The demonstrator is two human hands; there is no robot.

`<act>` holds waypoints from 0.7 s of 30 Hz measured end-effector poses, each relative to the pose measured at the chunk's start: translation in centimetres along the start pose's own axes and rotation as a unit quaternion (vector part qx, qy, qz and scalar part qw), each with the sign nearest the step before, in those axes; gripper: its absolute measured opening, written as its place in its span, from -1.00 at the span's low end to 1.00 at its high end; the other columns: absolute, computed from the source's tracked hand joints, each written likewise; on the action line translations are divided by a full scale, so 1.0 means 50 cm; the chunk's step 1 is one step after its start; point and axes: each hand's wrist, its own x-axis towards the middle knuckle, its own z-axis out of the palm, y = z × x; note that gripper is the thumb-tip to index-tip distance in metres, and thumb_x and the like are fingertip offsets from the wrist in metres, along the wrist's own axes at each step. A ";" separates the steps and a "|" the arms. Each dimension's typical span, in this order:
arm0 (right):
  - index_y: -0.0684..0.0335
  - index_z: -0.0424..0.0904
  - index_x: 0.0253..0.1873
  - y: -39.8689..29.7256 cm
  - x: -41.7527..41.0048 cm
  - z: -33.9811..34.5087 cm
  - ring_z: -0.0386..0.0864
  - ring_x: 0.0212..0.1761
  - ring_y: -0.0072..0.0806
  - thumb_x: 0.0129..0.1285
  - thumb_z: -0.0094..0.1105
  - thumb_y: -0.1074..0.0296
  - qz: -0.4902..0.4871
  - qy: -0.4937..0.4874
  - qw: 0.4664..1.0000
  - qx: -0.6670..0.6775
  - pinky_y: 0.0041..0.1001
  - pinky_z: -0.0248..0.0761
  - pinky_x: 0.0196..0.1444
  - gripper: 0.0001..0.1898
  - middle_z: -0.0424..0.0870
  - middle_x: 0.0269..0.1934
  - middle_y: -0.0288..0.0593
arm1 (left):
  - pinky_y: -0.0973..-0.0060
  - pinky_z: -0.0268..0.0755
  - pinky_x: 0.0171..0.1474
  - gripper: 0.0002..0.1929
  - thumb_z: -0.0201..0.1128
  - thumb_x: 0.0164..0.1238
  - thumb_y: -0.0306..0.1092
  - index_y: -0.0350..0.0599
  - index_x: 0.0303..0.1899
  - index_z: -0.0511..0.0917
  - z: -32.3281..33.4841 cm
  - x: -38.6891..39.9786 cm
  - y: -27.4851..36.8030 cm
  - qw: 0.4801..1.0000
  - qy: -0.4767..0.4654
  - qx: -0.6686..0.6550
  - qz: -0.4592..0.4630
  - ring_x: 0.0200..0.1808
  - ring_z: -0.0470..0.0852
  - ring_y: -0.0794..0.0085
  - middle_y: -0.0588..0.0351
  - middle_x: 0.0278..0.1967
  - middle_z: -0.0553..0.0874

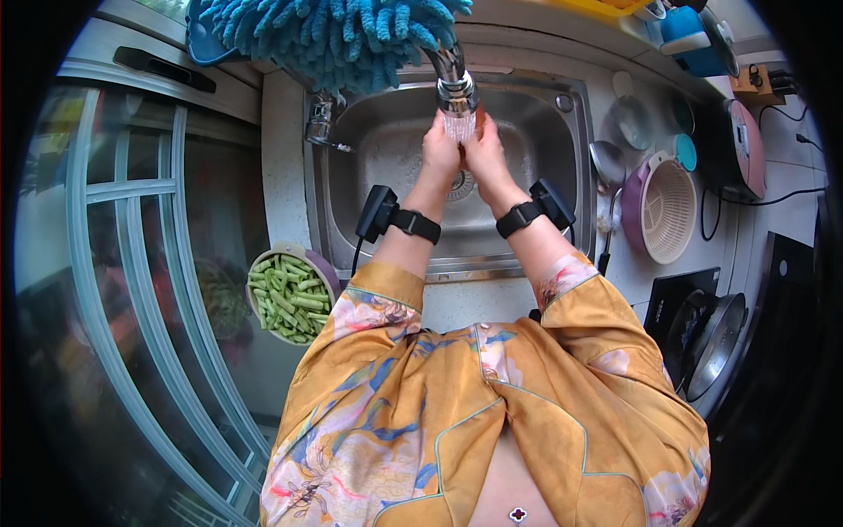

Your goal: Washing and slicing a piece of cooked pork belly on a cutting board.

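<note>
Water runs from the chrome faucet head [457, 99] over the stainless steel sink [388, 158]. Beneath it, my left hand [441, 146] and my right hand [485, 148] are close together, one on each side of the stream. A reddish-brown item [480, 117] shows between them, partly behind the faucet head; both hands appear to hold it, but its kind cannot be told. The fingertips are largely hidden by the faucet and the water. Below my hands lies the sink's drain strainer [460, 186].
A bowl of cut green beans [290, 300] stands left of the sink. Blue chenille fabric [329, 39] hangs over the faucet. On the right are a purple basin with a cream colander [668, 211], a ladle [607, 162], a rice cooker [744, 148] and a pan [718, 346].
</note>
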 end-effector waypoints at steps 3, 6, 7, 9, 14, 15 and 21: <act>0.36 0.09 0.29 -0.015 0.020 -0.007 0.51 0.03 -0.31 0.25 0.15 0.19 0.056 -0.008 0.990 0.126 -0.38 0.40 0.02 -0.37 0.47 0.06 -0.02 | 0.48 0.40 -0.01 -0.69 0.09 0.29 -0.34 -0.29 0.01 0.46 -0.042 -0.012 -0.068 0.953 0.010 0.249 0.172 0.00 0.53 0.42 -0.03 -0.01 0.54; 0.33 0.14 0.26 -0.006 0.024 -0.040 0.52 -0.02 -0.36 0.25 0.14 0.23 0.107 -0.077 0.966 0.224 -0.38 0.42 0.00 -0.43 0.48 0.02 -0.09 | 0.47 0.36 0.06 -0.56 0.18 0.22 -0.44 -0.28 0.14 0.35 -0.057 -0.036 -0.076 0.973 0.013 0.176 0.150 0.07 0.48 0.38 -0.04 0.05 0.50; 0.32 0.16 0.25 -0.005 0.019 -0.050 0.52 -0.04 -0.39 0.25 0.13 0.25 0.138 -0.113 0.943 0.280 -0.39 0.42 0.00 -0.45 0.47 0.01 -0.11 | 0.45 0.34 0.10 -0.43 0.24 0.16 -0.51 -0.27 0.22 0.27 -0.060 -0.040 -0.068 0.987 0.027 0.128 0.091 0.10 0.46 0.35 -0.02 0.07 0.47; 0.31 0.18 0.24 -0.006 0.003 -0.056 0.52 -0.04 -0.39 0.26 0.11 0.26 0.148 -0.144 0.936 0.286 -0.39 0.42 0.01 -0.48 0.47 0.02 -0.11 | 0.45 0.32 0.13 -0.32 0.29 0.09 -0.55 -0.27 0.27 0.17 -0.071 -0.039 -0.039 0.997 0.020 0.067 0.041 0.11 0.45 0.34 -0.01 0.08 0.46; 0.28 0.22 0.22 0.002 -0.005 -0.067 0.47 0.03 -0.40 0.32 0.03 0.23 0.207 -0.233 0.878 0.365 -0.39 0.37 0.08 -0.55 0.47 0.03 -0.13 | 0.47 0.34 0.15 -0.24 0.37 0.01 -0.58 -0.30 0.27 0.13 -0.075 -0.035 -0.001 0.995 -0.081 -0.064 0.004 0.09 0.47 0.38 0.00 0.08 0.44; 0.28 0.22 0.22 0.004 -0.005 -0.067 0.47 0.03 -0.40 0.32 0.03 0.23 0.207 -0.236 0.877 0.364 -0.39 0.37 0.08 -0.55 0.47 0.03 -0.13 | 0.47 0.34 0.15 -0.24 0.37 0.01 -0.58 -0.30 0.27 0.13 -0.076 -0.031 -0.004 0.995 -0.078 -0.064 0.007 0.09 0.47 0.38 0.00 0.08 0.44; 0.28 0.27 0.19 -0.017 -0.039 -0.057 0.48 -0.01 -0.49 0.30 0.10 0.14 0.170 -0.255 0.937 0.168 -0.47 0.35 0.06 -0.53 0.49 0.02 -0.19 | 0.54 0.45 -0.03 -0.65 0.31 0.13 -0.55 -0.31 -0.02 0.47 -0.080 -0.014 -0.021 0.996 0.046 -0.064 0.052 -0.13 0.59 0.47 0.09 -0.15 0.61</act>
